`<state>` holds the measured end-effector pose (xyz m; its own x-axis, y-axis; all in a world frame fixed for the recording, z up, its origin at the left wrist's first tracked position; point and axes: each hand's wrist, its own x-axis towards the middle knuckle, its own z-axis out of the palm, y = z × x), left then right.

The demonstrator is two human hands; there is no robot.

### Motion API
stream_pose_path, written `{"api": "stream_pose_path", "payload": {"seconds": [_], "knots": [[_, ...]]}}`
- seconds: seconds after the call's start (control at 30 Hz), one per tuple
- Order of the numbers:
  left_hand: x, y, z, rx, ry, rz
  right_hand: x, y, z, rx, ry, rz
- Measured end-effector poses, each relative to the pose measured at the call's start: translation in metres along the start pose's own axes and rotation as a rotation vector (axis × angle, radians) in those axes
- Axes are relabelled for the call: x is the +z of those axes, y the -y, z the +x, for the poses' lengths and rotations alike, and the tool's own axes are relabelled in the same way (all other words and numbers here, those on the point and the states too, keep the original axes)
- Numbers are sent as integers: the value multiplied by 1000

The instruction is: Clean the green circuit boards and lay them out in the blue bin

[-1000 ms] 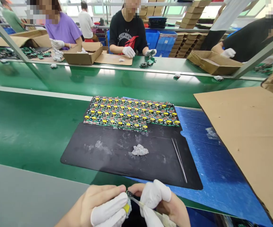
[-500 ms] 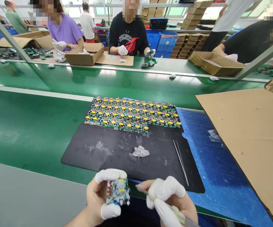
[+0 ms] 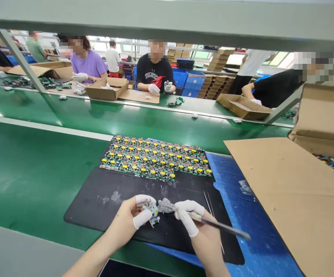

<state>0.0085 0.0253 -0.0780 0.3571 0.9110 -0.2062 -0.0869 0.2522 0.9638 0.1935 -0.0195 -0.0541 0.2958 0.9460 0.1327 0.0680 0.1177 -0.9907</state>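
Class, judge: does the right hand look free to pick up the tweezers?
Probably not right away: though the tweezers lie close by on the black mat, the right hand grips a long tool.

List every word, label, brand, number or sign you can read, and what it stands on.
"THLETIC", as far as legible: on the black T-shirt opposite.
White marks, perhaps lettering, on the black mat beside the circuit boards: too small to read.
Nothing else is readable.
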Motion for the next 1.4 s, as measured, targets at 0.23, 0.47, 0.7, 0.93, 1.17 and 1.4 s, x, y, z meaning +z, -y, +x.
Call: {"api": "stream_pose_path", "payload": {"seconds": [0.23,0.47,0.7,0.93,1.17,1.4], "knots": [[18,17,3,-102,-47,-77,9,-30,-10,-132,-10,190],[11,30,4,-81,16,-159,3,-44,-16,-267,118,31],[13,33,-1,4,-43,-150,0,-35,-21,-435,25,-58],[16,39,-6,264,-125,38,15,-63,-34,-891,-101,-217],[15,45,-6,294,-119,200,19,-51,-25,-1031,74,-309],[16,44,-7,322,-116,224,22,-51,-18,-1014,156,-252]]}}
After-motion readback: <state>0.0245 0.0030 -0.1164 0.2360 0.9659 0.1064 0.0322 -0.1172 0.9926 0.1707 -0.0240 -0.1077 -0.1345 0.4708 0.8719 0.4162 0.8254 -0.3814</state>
